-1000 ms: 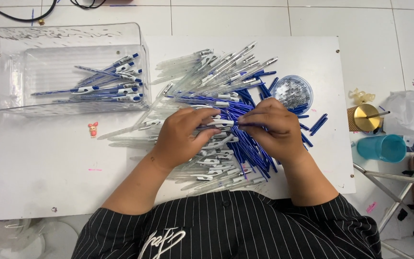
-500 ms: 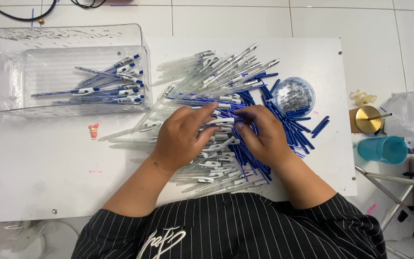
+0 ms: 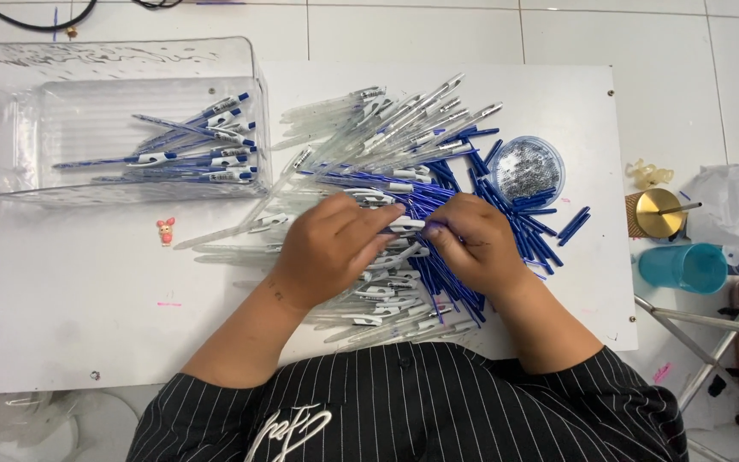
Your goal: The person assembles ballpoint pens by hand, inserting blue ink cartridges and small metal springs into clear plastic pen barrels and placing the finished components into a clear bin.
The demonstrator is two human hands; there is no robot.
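A big heap of clear pen barrels (image 3: 404, 115) and thin blue refills (image 3: 472, 162) covers the middle of the white table (image 3: 87, 308). My left hand (image 3: 331, 248) lies on the heap, fingertips pinching a clear pen barrel with a white clip (image 3: 404, 227). My right hand (image 3: 472, 244) meets it from the right, fingers closed on a blue refill at the barrel's end. A clear plastic bin (image 3: 10, 120) at the far left holds several assembled blue pens (image 3: 190, 154).
A round clear dish of small metal parts (image 3: 528, 167) sits right of the heap. A tiny pink figure (image 3: 165, 229) lies left of it. Off the table's right edge are a gold-lidded jar (image 3: 656, 212), a teal cup (image 3: 682, 267) and a metal frame (image 3: 712, 342).
Both hands shifted slightly down and left on the heap, and the fingertips have come together around one pen barrel and a refill.
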